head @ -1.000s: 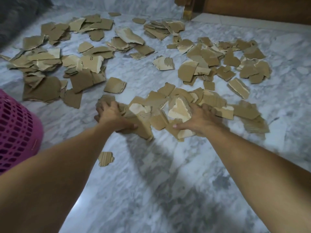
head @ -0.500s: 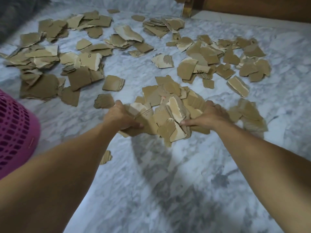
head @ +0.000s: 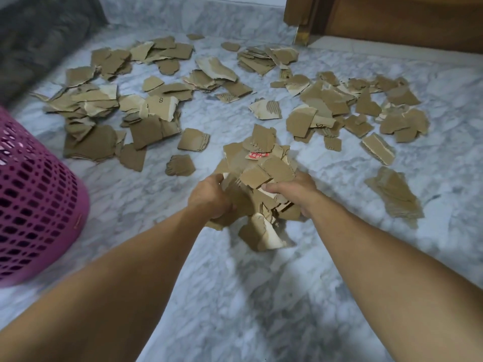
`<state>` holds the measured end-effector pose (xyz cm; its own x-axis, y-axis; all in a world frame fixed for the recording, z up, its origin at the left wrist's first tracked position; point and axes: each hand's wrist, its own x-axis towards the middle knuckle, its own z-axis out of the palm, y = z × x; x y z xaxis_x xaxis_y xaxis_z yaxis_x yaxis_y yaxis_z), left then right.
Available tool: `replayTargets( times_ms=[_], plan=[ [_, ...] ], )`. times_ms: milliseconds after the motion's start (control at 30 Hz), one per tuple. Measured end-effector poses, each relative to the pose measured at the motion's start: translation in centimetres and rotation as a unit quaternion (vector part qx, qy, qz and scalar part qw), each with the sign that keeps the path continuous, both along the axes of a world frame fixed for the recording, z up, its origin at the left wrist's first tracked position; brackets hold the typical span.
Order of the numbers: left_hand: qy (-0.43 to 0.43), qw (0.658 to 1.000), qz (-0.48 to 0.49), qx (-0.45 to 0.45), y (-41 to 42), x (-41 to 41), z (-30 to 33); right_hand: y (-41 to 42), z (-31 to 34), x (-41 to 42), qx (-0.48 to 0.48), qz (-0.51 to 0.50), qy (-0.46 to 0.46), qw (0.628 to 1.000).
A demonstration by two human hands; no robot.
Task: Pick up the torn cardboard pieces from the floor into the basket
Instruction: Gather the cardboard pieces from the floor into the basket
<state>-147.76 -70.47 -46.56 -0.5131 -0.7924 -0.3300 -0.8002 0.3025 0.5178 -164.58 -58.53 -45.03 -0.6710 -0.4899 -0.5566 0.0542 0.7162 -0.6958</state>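
A bundle of torn brown cardboard pieces is pressed between my two hands above the marble floor. My left hand grips its left side and my right hand its right side. One piece hangs loose below the bundle. A pink perforated plastic basket stands at the left edge, partly out of frame. Many more cardboard pieces lie scattered over the far floor, with a few at the right.
Grey-veined marble floor lies bare in front of me. A dark upholstered edge sits at the back left. Wooden furniture with a metal-footed leg stands at the back right.
My hands have drawn together, squeezing the spread pile into a tight bundle and lifting it off the floor. The view has shifted, bringing the basket further into frame.
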Motion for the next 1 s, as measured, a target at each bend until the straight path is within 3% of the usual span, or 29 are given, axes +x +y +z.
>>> replayTargets(
  times_ms=[267, 600, 1000],
  plan=[
    [-0.019, 1.0, 0.012, -0.016, -1.9, 2.9, 5.3, -1.2, 3.6, 0.3, -0.06, 0.01, -0.017, 0.998],
    [-0.011, 0.996, 0.068, -0.051, -7.1, 9.1, 21.0, -7.1, 17.4, 3.4, -0.119, 0.104, -0.014, 0.987],
    [0.094, 0.966, 0.221, -0.093, -10.1, 22.8, 38.4, -17.1, 32.8, 14.6, -0.213, 0.2, -0.042, 0.955]
  ],
)
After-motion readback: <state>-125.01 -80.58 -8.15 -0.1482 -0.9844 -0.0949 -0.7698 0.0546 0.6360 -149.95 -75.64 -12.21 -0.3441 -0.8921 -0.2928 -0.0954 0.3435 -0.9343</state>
